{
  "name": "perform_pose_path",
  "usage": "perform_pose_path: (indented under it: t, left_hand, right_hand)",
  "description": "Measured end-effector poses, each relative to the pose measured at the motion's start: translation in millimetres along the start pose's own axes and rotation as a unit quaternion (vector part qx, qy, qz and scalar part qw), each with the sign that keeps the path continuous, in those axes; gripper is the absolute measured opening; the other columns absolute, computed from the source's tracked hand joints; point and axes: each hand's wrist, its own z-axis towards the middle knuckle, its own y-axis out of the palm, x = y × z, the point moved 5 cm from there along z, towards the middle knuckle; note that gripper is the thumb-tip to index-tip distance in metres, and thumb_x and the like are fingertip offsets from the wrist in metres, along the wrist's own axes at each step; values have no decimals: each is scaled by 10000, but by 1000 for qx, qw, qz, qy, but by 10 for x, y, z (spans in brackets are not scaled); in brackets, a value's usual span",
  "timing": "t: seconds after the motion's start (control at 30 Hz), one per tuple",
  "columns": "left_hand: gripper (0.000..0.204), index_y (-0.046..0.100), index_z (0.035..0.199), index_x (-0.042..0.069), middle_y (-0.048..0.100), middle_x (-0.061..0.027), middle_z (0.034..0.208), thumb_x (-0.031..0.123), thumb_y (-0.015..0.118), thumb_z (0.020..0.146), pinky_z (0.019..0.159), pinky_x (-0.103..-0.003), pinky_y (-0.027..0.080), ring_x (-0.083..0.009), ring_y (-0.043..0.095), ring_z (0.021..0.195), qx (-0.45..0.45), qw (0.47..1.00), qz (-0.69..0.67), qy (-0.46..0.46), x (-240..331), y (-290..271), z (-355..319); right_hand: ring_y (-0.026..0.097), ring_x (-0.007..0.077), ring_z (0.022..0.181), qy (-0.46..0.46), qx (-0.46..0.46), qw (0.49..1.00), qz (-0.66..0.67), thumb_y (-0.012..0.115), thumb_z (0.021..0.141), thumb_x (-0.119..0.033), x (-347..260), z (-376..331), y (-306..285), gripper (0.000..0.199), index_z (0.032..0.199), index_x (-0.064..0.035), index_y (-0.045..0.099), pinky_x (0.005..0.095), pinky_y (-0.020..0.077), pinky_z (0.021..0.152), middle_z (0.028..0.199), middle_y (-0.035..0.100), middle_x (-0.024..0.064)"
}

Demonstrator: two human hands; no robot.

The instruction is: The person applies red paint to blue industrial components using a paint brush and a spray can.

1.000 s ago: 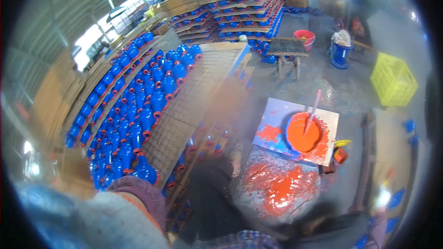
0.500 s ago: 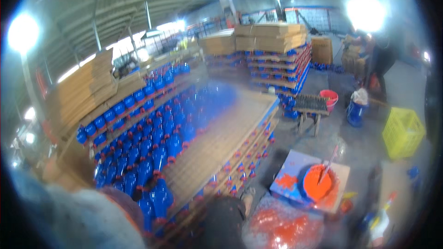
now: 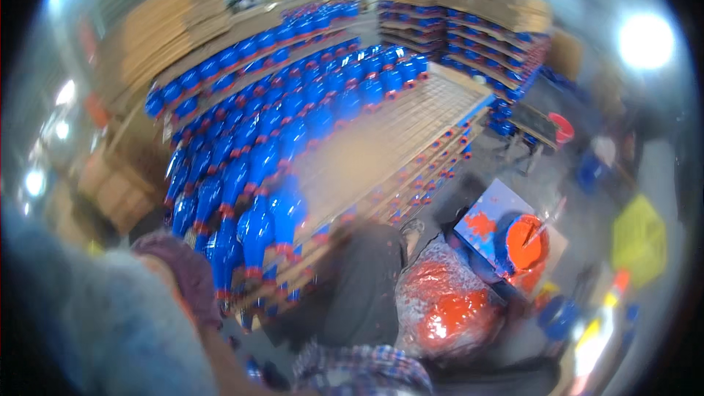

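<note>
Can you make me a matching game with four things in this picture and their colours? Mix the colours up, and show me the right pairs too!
Things:
1. Plastic crate
2. Bottle-shaped pieces
3. Paint in the round bucket
4. Stacked cardboard

Colours:
A. Bright orange-red
B. Brown
C. Yellow
D. Shiny blue with some red, set out in rows

Right pairs: 1-C, 2-D, 3-A, 4-B

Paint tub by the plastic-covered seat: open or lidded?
Open: the tub shows no lid; orange paint is exposed and a stick leans out.
</note>
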Motion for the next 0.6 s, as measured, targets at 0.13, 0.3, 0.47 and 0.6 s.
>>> perform_pose_path:
  t: [0.13,0.3,0.47,0.6]
  left_hand:
    - [335,676,1238,50,697,-139,1122,111,723,911,969,-414,519,-288,663,1095,14,996,-85,32,182,-46,-257]
    - [335,680,1233,50,707,-149,1141,100,728,905,997,-428,524,-304,673,1127,-62,911,-405,-43,996,1005,-842]
    - [257,675,1127,17,677,-142,1138,241,567,1059,970,-418,508,-282,638,1086,-383,715,-561,-167,1860,2541,-1851]
    - [349,636,1234,30,668,-165,1169,320,558,1055,976,-431,513,-298,641,1092,-450,560,-670,-187,2286,2931,-2547]
  right_hand:
    - [555,183,662,-42,-66,996,35,713,863,-135,-658,122,270,154,899,-60,583,316,501,678,760,605,51]
    - [587,233,650,-111,-161,979,63,796,821,-183,-1354,113,635,245,912,-40,619,364,546,706,741,633,67]
    - [569,205,655,-169,-236,956,44,772,841,-187,-1834,81,1057,251,960,-38,609,346,528,687,783,629,64]
    - [567,184,665,-171,-255,950,50,740,872,-209,-1979,69,1361,251,1005,-43,608,329,517,673,830,639,65]
